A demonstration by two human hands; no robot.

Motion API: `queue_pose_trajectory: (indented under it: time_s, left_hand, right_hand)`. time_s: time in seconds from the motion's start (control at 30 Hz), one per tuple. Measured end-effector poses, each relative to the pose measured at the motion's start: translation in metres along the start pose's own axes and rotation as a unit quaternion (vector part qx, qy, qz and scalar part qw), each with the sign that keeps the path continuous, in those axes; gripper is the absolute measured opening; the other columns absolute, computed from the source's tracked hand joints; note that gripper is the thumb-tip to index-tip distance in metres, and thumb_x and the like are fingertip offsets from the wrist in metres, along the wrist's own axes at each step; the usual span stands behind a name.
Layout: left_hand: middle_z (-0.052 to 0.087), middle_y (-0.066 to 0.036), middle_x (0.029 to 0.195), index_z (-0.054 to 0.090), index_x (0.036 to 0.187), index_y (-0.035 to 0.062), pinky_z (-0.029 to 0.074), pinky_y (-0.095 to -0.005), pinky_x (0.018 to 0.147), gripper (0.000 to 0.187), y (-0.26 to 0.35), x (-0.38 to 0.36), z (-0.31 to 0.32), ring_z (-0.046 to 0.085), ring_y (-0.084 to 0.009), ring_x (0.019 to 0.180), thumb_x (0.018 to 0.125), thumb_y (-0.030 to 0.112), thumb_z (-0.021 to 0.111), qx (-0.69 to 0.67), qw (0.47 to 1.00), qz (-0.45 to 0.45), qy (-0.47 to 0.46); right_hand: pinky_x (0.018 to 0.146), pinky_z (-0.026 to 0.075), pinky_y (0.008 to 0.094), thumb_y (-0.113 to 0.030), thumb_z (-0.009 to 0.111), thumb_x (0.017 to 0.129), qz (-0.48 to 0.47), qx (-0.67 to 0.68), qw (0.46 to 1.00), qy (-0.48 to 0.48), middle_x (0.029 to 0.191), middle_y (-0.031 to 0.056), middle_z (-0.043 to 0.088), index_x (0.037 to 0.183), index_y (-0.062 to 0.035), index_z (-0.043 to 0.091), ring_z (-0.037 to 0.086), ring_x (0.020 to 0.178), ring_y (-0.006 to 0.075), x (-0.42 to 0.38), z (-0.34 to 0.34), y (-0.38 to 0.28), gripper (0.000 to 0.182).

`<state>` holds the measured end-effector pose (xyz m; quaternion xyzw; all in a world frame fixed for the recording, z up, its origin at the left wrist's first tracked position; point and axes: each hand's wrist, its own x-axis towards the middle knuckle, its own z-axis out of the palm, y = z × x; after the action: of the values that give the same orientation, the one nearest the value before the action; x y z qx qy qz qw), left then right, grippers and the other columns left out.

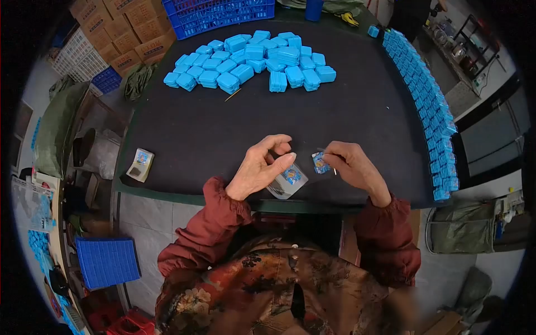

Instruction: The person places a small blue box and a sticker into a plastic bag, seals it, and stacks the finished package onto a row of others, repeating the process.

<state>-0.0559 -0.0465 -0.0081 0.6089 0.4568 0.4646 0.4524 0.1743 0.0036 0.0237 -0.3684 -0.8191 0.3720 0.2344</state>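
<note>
My right hand (355,168) pinches a small blue picture sticker (319,163) just above the black table. A thin pale stick (335,171) pokes out below its fingers. My left hand (258,166) holds nothing; its thumb is stretched out and its fingers are loosely bent, apart from the thumb. Under that thumb, near the front edge, lies a pale stack of sheets (298,187) with a blue picture on top, partly covered by the hand. Another such stack (140,165) lies at the table's left.
Many light-blue plastic cases (226,66) are heaped at the back of the black table (184,120). Long rows of cases with pictures (421,95) line its right edge. Behind the heap stands a blue crate (220,17). A thin yellowish stick (233,95) lies before the heap.
</note>
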Motion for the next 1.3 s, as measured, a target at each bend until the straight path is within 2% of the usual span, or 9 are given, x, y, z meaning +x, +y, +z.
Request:
queue_pose_trajectory:
  time_s: [0.2,0.3,0.37,0.47,0.6,0.87,1.0,1.07,1.3]
  left_hand:
    - [0.060,-0.005,0.082,0.062,0.100,-0.0034,0.044,-0.0242,0.062,0.018,0.018,0.005,0.009,0.053,-0.0082,0.072,0.089,0.010,0.058,-0.004,0.991,-0.010,-0.131]
    - [0.062,-0.004,0.071,0.065,0.092,-0.0024,0.045,-0.0236,0.060,0.013,0.011,0.000,0.014,0.055,-0.0080,0.064,0.088,0.007,0.058,-0.116,0.993,-0.003,-0.001]
    - [0.062,-0.003,0.069,0.064,0.081,-0.0022,0.044,-0.0205,0.055,0.010,0.006,0.000,0.018,0.055,-0.0055,0.060,0.085,0.007,0.062,-0.245,0.963,0.016,0.113]
    - [0.063,-0.004,0.071,0.063,0.074,0.0008,0.045,-0.0194,0.056,0.008,-0.003,0.003,0.022,0.055,-0.0045,0.060,0.082,0.003,0.065,-0.343,0.927,0.027,0.151]
    - [0.063,-0.004,0.070,0.062,0.072,0.0017,0.045,-0.0191,0.057,0.009,0.000,0.002,0.035,0.055,-0.0045,0.061,0.080,0.002,0.066,-0.373,0.912,0.026,0.167]
    - [0.063,-0.004,0.074,0.065,0.080,-0.0001,0.043,-0.0209,0.056,0.018,-0.007,-0.010,0.024,0.054,-0.0060,0.062,0.089,0.014,0.058,-0.276,0.957,0.007,0.088]
    - [0.063,-0.004,0.074,0.065,0.082,-0.0025,0.043,-0.0211,0.055,0.020,0.000,-0.015,0.009,0.053,-0.0062,0.061,0.090,0.013,0.056,-0.168,0.983,-0.022,0.074]
    - [0.058,-0.003,0.065,0.065,0.083,-0.0038,0.040,-0.0228,0.053,0.019,0.011,-0.016,0.005,0.048,-0.0069,0.058,0.090,0.012,0.056,-0.004,0.991,0.102,0.091]
    - [0.059,-0.004,0.069,0.064,0.088,-0.0052,0.039,-0.0227,0.050,0.012,0.010,-0.020,0.002,0.050,-0.0063,0.059,0.085,0.006,0.060,0.062,0.985,0.118,0.111]
  right_hand:
    - [0.051,0.038,0.0296,-0.010,0.059,0.084,-0.055,0.022,0.998,-0.018,0.064,0.0078,0.051,0.083,-0.0003,0.058,0.049,0.055,0.0153,0.009,0.012,-0.014,0.010]
    - [0.055,0.040,0.0255,-0.010,0.062,0.083,-0.001,0.210,0.969,0.135,0.069,0.0027,0.054,0.095,0.0004,0.059,0.050,0.062,0.0092,0.005,0.020,-0.014,0.016]
    - [0.058,0.041,0.0237,-0.010,0.063,0.082,0.012,0.267,0.950,0.159,0.072,0.0014,0.054,0.100,0.0015,0.057,0.050,0.065,0.0078,-0.003,0.040,-0.013,0.022]
    - [0.065,0.042,0.0211,-0.007,0.065,0.079,0.078,0.352,0.919,0.161,0.078,0.0013,0.055,0.107,0.0036,0.054,0.051,0.072,0.0071,-0.013,0.064,-0.023,0.032]
    - [0.063,0.042,0.0200,-0.009,0.065,0.081,0.090,0.400,0.885,0.222,0.075,-0.0001,0.057,0.098,0.0015,0.059,0.050,0.068,0.0047,-0.010,0.079,-0.029,0.021]
    - [0.058,0.039,0.0180,-0.009,0.062,0.085,0.041,0.453,0.844,0.284,0.074,-0.0021,0.060,0.083,0.0005,0.064,0.049,0.066,0.0019,-0.010,0.073,-0.023,0.010]
    - [0.057,0.038,0.0176,-0.010,0.062,0.086,0.039,0.394,0.884,0.250,0.072,-0.0029,0.059,0.080,0.0002,0.065,0.048,0.065,0.0011,-0.014,0.066,-0.025,0.012]
    - [0.057,0.038,0.0177,-0.010,0.062,0.086,0.043,0.362,0.901,0.236,0.070,-0.0034,0.058,0.079,0.0000,0.065,0.047,0.064,0.0008,-0.017,0.065,-0.026,0.012]
    - [0.061,0.039,0.0181,-0.007,0.060,0.086,-0.003,0.391,0.894,0.219,0.073,-0.0027,0.057,0.080,-0.0002,0.063,0.046,0.067,0.0019,-0.018,0.059,-0.031,0.010]
